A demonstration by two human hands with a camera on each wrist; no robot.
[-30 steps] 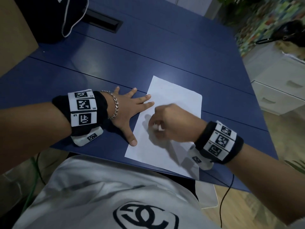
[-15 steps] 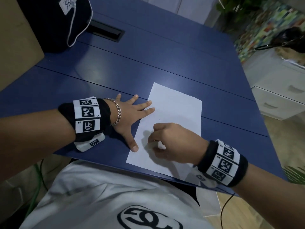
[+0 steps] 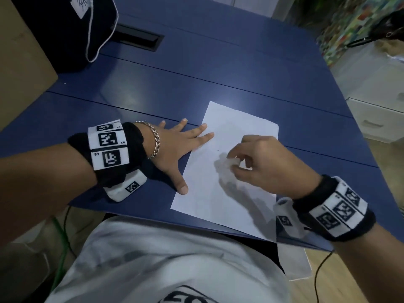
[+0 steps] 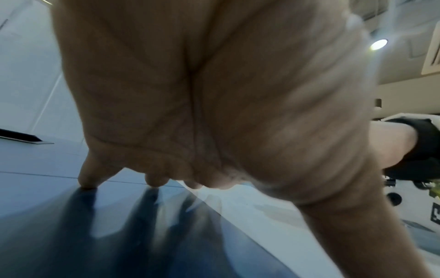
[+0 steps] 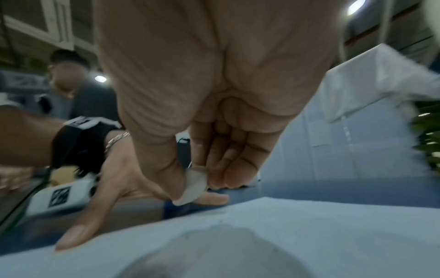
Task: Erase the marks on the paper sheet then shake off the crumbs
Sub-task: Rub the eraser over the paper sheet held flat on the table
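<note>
A white paper sheet (image 3: 236,193) lies on the blue table (image 3: 196,84), near its front edge. My left hand (image 3: 175,147) lies flat with spread fingers, two fingertips and the thumb pressing on the sheet's left edge. My right hand (image 3: 262,162) hovers over the sheet's middle and pinches a small white eraser (image 3: 229,161) between thumb and fingers. In the right wrist view the eraser (image 5: 195,183) sits at the thumb tip, just above the paper (image 5: 309,235). In the left wrist view the left fingertips (image 4: 88,180) touch the table beside the sheet (image 4: 262,210). Marks on the paper are too faint to make out.
A black bag (image 3: 72,29) with a white cord sits at the table's far left, next to a black cable slot (image 3: 140,40). A cardboard box (image 3: 19,68) stands at the left. White drawers (image 3: 376,119) stand to the right. Another person (image 5: 69,79) shows in the right wrist view.
My right hand with the eraser moved up and right along the sheet and lifted slightly. My left hand stayed pressing on the sheet's left edge.
</note>
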